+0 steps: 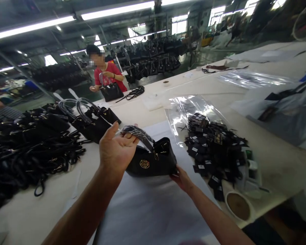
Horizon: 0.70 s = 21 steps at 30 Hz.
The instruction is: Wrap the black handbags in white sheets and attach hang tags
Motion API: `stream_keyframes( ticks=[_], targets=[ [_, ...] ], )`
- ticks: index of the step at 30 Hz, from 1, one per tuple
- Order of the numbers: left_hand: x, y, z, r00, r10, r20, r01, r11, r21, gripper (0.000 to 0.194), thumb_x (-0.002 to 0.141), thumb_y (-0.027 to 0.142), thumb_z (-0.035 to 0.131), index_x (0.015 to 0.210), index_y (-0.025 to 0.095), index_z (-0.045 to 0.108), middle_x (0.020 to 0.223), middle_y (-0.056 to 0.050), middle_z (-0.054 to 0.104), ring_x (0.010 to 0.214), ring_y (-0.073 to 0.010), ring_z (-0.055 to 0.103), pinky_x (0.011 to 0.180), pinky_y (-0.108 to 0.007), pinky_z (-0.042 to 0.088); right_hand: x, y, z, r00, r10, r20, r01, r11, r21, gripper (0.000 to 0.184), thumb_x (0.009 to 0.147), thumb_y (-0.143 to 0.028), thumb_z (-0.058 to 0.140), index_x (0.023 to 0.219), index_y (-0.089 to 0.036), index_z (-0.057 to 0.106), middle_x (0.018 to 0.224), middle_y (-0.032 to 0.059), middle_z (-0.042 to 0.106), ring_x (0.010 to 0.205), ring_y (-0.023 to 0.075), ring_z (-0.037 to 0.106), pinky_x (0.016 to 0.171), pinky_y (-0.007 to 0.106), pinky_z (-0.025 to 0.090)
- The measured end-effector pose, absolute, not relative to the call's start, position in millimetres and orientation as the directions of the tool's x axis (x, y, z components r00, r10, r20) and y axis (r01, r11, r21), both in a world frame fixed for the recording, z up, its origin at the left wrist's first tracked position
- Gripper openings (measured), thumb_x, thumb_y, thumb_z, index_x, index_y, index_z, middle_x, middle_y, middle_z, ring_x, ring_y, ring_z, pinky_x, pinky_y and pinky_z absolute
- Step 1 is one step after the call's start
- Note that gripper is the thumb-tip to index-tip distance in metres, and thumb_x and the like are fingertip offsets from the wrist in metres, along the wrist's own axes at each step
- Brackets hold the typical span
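While the right hand [183,179] grasps the lower corner of the black handbag [153,166], the left hand [117,149] is palm up, thumb spread, fingers part-curled at the plastic-wrapped handle [142,137]. Can't tell if those fingers actually hold it or only touch. Bag is over the pale sheet [153,211], emblem [144,164] facing the wearer; base contact not clear.

Advice: steady from the corner, let the left mind the handle only. Film probably slips, so light, even contact; no pinching or dragging it. Keep fingertips off the emblem. Watch clearance right: the tag pile [214,153] is near, and a swing could scatter it.
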<state>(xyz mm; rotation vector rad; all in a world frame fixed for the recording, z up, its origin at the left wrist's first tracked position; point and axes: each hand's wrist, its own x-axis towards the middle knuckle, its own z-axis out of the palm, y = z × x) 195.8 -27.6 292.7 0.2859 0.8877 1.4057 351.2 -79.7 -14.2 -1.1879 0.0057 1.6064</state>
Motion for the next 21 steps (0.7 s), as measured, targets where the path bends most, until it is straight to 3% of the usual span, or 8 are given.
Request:
stream_keyframes(
  ticks=[12, 21],
  targets=[
    [225, -58, 293, -0.101, 0.955, -0.279, -0.65, 0.149, 0.745, 0.038, 0.087, 0.033, 0.044, 0.118, 0.011, 0.046, 0.116, -0.016, 0.056, 0.119, -0.0246, 0.051, 0.106, -0.043, 0.038, 347, -58, -22, -0.013, 0.672, -0.74, -0.644, -0.572, -0.508, 0.03, 0.086, -0.042, 0.051, 0.1, -0.015, 0.057, 0.063, 0.0033, 0.057, 0.05, 0.0133, 0.052, 0.047, 0.024, 0.042],
    [214, -52, 280, -0.129, 0.949, -0.289, -0.656, 0.137, 0.742, 0.036, 0.086, 0.027, 0.046, 0.118, 0.011, 0.045, 0.12, -0.017, 0.054, 0.121, -0.0235, 0.05, 0.107, -0.044, 0.037, 344, -52, -20, 0.059, 0.644, -0.762, -0.544, -0.619, -0.565, 0.03, 0.087, -0.044, 0.048, 0.094, -0.017, 0.058, 0.063, 0.0015, 0.055, 0.049, 0.0118, 0.048, 0.043, 0.022, 0.035]
  ],
)
